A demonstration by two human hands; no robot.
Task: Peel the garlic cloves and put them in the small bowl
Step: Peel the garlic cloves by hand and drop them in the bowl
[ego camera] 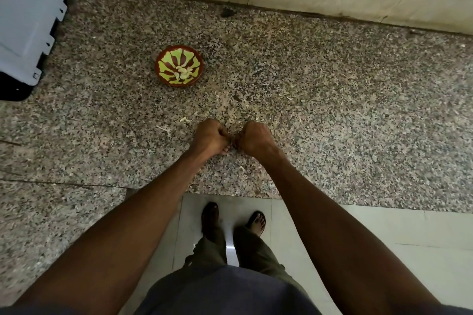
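Red-and-green glazed small bowl lies beyond and left of both hands' grip; left hand (nearer) and right hand pinch a barely visible garlic clove together

Both hands are held close together above a speckled stone counter, fingers curled. The left hand and right hand meet over something small that is mostly hidden. A small bowl with peeled garlic cloves is set beyond them. Scraps of skin are scattered nearby.
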